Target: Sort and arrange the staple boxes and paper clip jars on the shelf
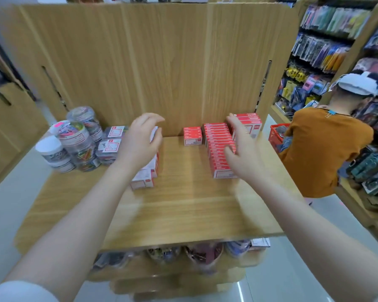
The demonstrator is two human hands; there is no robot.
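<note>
On the wooden shelf (183,205) a row of red staple boxes (219,149) runs from front to back at the right. A taller stack (249,122) stands behind it, and a single red box (192,136) sits by the back panel. My right hand (240,147) hovers over the row with fingers spread, holding nothing. Another row of red and white staple boxes (144,177) lies at the centre left, mostly under my left hand (140,140), whose fingers curve loosely above it. Clear paper clip jars (79,142) cluster at the left edge beside small clear clip boxes (110,147).
A wooden back panel (162,62) closes the shelf behind. Lower shelves hold more jars (205,253). At the right a person in an orange shirt (321,149) crouches beside a red basket (276,136) and racks of packaged goods (327,40).
</note>
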